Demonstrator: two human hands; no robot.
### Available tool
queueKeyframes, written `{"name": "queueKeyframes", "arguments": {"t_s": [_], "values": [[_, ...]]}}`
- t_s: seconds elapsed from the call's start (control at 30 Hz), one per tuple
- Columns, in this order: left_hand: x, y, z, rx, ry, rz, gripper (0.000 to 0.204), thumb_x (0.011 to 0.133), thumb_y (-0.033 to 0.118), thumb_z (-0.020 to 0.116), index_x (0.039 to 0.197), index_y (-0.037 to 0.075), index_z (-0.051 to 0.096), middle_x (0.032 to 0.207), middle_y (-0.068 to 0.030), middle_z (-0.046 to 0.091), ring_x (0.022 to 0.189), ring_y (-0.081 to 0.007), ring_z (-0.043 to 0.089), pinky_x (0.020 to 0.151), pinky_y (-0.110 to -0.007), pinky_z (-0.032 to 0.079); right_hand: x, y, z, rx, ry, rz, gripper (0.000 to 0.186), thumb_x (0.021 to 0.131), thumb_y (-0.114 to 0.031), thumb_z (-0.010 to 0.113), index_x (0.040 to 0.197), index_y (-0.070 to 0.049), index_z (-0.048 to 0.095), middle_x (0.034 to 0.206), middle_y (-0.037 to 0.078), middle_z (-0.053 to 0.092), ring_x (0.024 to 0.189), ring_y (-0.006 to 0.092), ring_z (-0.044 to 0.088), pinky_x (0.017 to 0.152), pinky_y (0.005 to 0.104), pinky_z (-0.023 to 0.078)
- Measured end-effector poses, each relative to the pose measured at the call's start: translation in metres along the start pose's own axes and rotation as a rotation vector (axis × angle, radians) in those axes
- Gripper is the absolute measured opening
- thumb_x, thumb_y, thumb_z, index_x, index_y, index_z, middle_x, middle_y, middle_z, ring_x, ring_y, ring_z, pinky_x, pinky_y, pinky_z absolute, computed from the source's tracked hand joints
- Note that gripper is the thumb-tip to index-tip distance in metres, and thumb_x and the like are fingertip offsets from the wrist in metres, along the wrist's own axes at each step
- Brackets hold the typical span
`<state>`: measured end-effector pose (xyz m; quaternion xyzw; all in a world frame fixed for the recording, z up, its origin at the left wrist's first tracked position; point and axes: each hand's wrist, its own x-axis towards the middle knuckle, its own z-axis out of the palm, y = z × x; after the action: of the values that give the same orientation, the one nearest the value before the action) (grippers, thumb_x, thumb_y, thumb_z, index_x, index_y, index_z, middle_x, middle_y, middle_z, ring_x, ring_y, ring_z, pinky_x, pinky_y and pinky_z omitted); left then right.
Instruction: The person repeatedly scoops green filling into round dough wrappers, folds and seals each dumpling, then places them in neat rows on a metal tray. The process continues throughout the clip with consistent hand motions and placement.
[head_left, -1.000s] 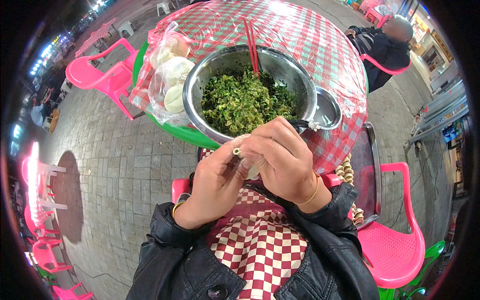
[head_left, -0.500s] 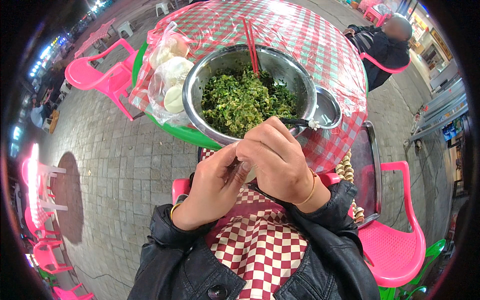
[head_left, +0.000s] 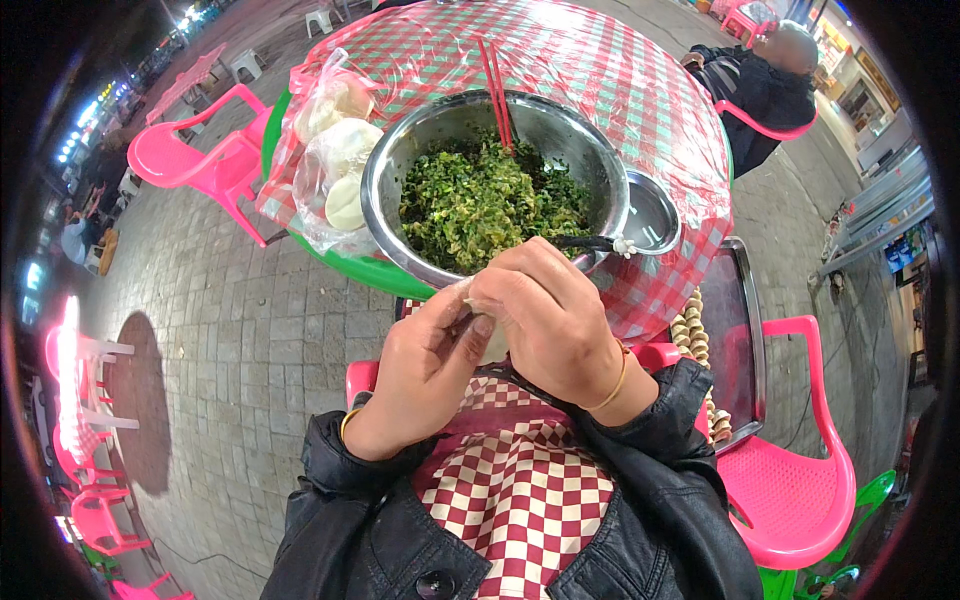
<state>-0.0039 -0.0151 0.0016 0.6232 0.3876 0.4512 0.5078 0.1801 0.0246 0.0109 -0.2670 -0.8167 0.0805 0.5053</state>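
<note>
- Centrally, the left hand (head_left: 418, 372) and the right hand (head_left: 555, 325) meet just in front of the near rim of the stainless-steel mixing bowl (head_left: 375, 195).
- Left hand: thumb and fingers pinch a pale dough wrapper (head_left: 496, 345), of which only small parts show.
- Right hand: fingers curl over the same wrapper from the opposite side, gripping its edge; the fingertips are largely hidden.
- Wrapper position: between both hands, above the checked apron (head_left: 525, 480). Whether it contains filling cannot be told.
- Handling properties (judged): light, soft and pliable; likely to stretch or tear under a hard pull, and slippery if its edge is wet.
- Recommended hold (judged): support the underside with curved fingers; apply thumb-and-forefinger pressure at the rim only, not at the thin middle.
- Surroundings: the bowl holds chopped green filling (head_left: 490, 205) and red chopsticks (head_left: 496, 95), and stands on the cloth-covered desk (head_left: 640, 80).
- Left of the bowl: round wrappers (head_left: 346, 203) in a clear plastic bag (head_left: 310, 190).
- Right of the bowl: a small metal bowl (head_left: 655, 215); lower right, folded dumplings (head_left: 690, 335) line a metal-rimmed tray (head_left: 738, 345).
</note>
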Motion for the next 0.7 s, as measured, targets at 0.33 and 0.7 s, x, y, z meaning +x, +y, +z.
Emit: {"name": "queueKeyframes", "arguments": {"t_s": [0.33, 0.7], "values": [[0.0005, 0.0004, 0.0020, 0.004, 0.113, 0.065, 0.038, 0.110, 0.003, 0.060, 0.148, -0.005, 0.059, 0.126, -0.0098, 0.074, 0.111, -0.0112, 0.068, 0.093, -0.027, 0.056, -0.0026, -0.0041, 0.0042, 0.025, 0.050, 0.149, 0.022, 0.087, 0.006, 0.073, 0.108, 0.002, 0.066, 0.100, 0.018, 0.065, 0.091, 0.0361, 0.067, 0.078, 0.0419, 0.057], [0.0017, -0.0031, 0.0050, -0.071, 0.110, 0.110, 0.040, 0.109, -0.001, 0.062, 0.149, -0.005, 0.058, 0.130, -0.0090, 0.072, 0.116, -0.0132, 0.067, 0.098, -0.027, 0.055, -0.0040, -0.0070, 0.0038, 0.045, 0.067, 0.176, 0.018, 0.092, 0.008, 0.074, 0.106, 0.003, 0.064, 0.096, 0.016, 0.067, 0.086, 0.0335, 0.069, 0.075, 0.0385, 0.057]]}}
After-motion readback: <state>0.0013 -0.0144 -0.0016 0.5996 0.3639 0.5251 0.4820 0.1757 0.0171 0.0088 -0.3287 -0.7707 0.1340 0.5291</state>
